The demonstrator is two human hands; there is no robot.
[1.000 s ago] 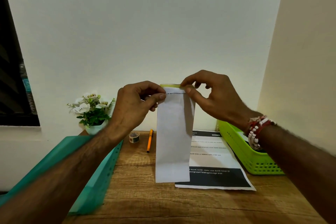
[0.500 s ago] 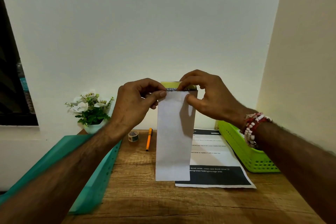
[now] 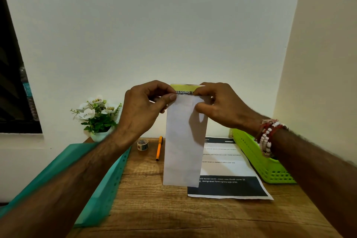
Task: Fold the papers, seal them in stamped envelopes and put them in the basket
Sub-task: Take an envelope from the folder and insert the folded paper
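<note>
envelope [image 3: 184,141]: upright above desk [image 3: 173,214], folded paper [image 3: 183,89] poking out at 12
left hand [image 3: 143,106]: pinching envelope's top-left corner
right hand [image 3: 220,104]: pinching top-right corner
basket [image 3: 257,160]: at 3 of envelope, near

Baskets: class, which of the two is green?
The green basket at the table's right, by the right wrist; the other, on the left, is teal.
</note>
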